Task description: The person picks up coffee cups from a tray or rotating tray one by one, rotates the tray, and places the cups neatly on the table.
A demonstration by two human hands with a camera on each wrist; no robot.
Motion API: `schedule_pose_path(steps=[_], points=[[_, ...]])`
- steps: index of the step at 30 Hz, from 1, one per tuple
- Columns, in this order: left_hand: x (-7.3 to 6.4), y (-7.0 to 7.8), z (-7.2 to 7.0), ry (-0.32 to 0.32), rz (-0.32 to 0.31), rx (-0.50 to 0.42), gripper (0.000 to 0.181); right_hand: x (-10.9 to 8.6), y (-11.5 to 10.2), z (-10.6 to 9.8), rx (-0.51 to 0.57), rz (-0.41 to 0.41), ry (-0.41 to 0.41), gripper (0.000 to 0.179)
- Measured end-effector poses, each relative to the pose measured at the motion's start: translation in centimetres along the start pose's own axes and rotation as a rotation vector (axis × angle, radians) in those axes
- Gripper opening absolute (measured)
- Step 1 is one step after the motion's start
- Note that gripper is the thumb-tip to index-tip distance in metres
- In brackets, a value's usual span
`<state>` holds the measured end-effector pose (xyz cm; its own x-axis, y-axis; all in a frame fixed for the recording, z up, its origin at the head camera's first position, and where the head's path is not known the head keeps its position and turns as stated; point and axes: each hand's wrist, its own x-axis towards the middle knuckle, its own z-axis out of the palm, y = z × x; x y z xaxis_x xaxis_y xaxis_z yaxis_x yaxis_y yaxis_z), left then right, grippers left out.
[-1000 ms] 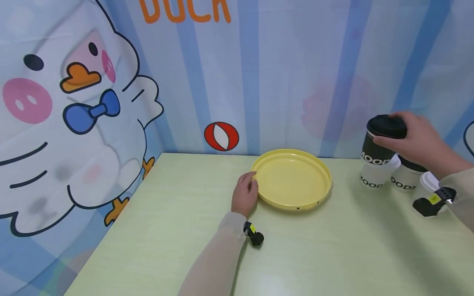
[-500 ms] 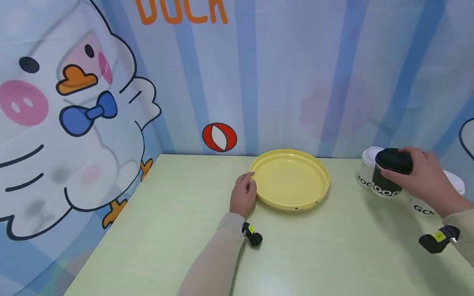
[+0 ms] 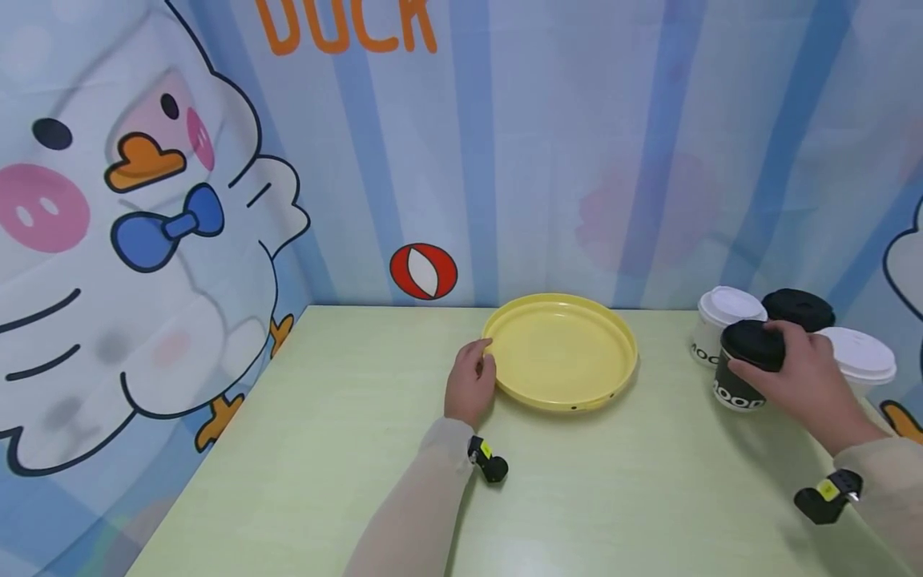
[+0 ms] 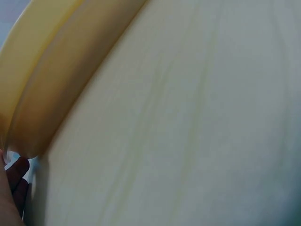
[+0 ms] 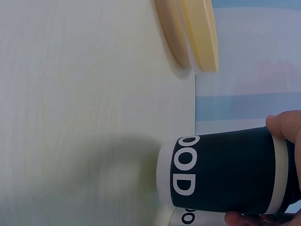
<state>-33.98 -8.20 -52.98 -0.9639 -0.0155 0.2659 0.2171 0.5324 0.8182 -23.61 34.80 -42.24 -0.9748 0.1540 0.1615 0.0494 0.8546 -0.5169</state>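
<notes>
My right hand (image 3: pixel 811 385) grips a black paper coffee cup (image 3: pixel 739 383) by its lidded top, fingers and thumb on either side of the rim. The cup is upright, its white lettering facing me. In the right wrist view, the dark sleeve of the cup (image 5: pixel 230 172) fills the lower right; whether its base touches the table is unclear. My left hand (image 3: pixel 470 385) holds the left edge of a round yellow tray (image 3: pixel 566 353). In the left wrist view, the tray's side wall (image 4: pixel 70 70) shows at upper left, with fingers (image 4: pixel 16 172) at its rim.
Behind and beside the held cup stand a white-lidded cup (image 3: pixel 730 308), a black-lidded cup (image 3: pixel 799 308) and another white-lidded cup (image 3: pixel 861 357). A printed cloth backdrop (image 3: pixel 534 160) rises at the table's back and left edges. The pale table (image 3: pixel 591 489) extends toward me.
My right hand has brought the black cup down from above the other cups and toward me, in front of them. The left hand and tray stay put; the head view has shifted slightly.
</notes>
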Motion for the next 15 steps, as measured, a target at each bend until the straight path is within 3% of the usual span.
schedule_pose_path(steps=[15], points=[[0.1,-0.3,0.0,0.008,0.001,0.004,0.041,-0.6,0.8,1.3,0.022,-0.052,0.036,0.072]])
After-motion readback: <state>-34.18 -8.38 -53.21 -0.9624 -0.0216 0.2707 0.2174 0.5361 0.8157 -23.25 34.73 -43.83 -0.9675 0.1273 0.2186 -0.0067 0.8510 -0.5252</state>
